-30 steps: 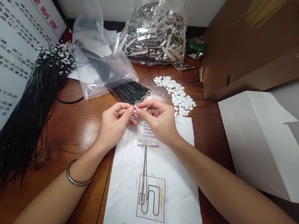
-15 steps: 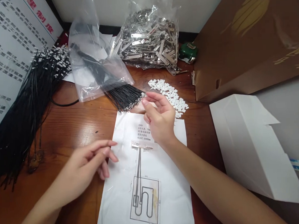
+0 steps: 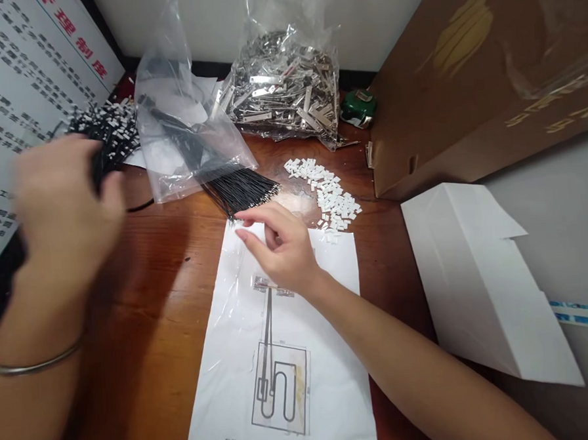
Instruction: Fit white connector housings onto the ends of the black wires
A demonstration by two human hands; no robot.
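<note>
My left hand [image 3: 71, 205], smeared by motion, is raised at the left in front of a bundle of black wires [image 3: 105, 141] with white connector ends. Its fingers are too blurred to show whether they hold anything. My right hand [image 3: 280, 247] is over the top of a printed sheet, thumb and index finger bent with a gap between them. Their tips are beside the metal-tipped ends of a second bunch of black wires [image 3: 243, 186], which sticks out of a clear plastic bag [image 3: 203, 172]. I see nothing held between them. Small white connector housings [image 3: 335, 195] lie scattered to its right.
The printed drawing sheet [image 3: 325, 350] lies on the wooden table [image 3: 148, 359]. Behind are a clear bag of metal strips [image 3: 287, 82] and a green tape measure [image 3: 358, 108]. A brown cardboard box [image 3: 416, 108] and a folded white card [image 3: 474, 269] stand at the right.
My left hand has moved up and left from beside the sheet to the left wire bundle. My right hand has shifted left and down, away from the white housings to the wire ends.
</note>
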